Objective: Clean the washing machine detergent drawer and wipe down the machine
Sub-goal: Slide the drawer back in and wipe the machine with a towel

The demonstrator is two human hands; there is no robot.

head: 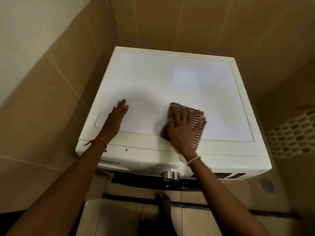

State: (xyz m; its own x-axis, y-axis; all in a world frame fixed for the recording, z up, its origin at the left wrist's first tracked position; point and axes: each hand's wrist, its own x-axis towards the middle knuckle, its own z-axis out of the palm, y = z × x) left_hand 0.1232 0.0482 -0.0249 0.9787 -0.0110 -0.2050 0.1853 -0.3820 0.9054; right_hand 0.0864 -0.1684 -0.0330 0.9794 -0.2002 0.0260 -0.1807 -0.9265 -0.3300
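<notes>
on the top of the washing machine [179, 79], near its front edge, the right hand [182, 132] presses a striped cloth [196, 114] flat, fingers straight and spread apart. the left hand [117, 116] rests on the top further left, fingers straight and close together, holding nothing. this looks like the wipe-down step; the far half probably calls for longer reaching strokes next. the detergent drawer [119, 163] sits in the front panel, seemingly closed. a perforated basket [293, 133] stands at the right, its contents hidden.

Upside-down Whirlpool logo [110, 162] on the front of the washing machine [170, 79]
</notes>
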